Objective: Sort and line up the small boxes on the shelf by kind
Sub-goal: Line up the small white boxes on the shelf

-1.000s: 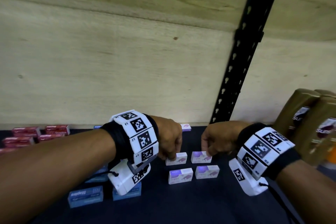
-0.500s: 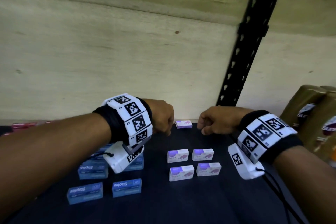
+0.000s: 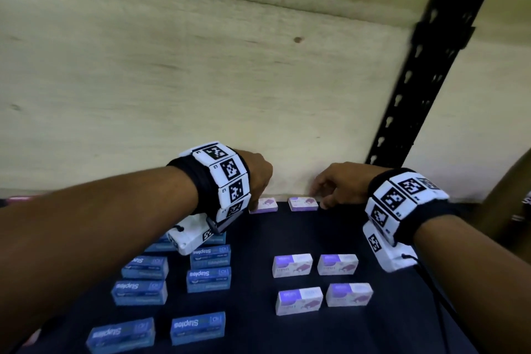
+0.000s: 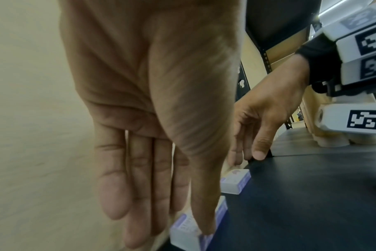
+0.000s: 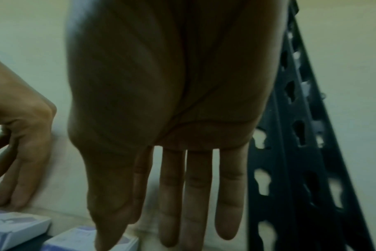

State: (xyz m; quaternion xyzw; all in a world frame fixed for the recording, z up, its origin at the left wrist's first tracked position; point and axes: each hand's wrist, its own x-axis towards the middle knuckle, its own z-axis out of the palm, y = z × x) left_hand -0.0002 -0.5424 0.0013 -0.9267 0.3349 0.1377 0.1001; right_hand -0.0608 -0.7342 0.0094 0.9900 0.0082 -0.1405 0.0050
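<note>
Head view: both hands' straight fingers touch 2 purple boxes at back wall; nothing gripped.

A bare strip of dark shelf is left between the blue boxes at 8 o'clock and white boxes at 5 o'clock. Passage at 12 o'clock is blocked by the wall, at 2 o'clock by the post.
</note>
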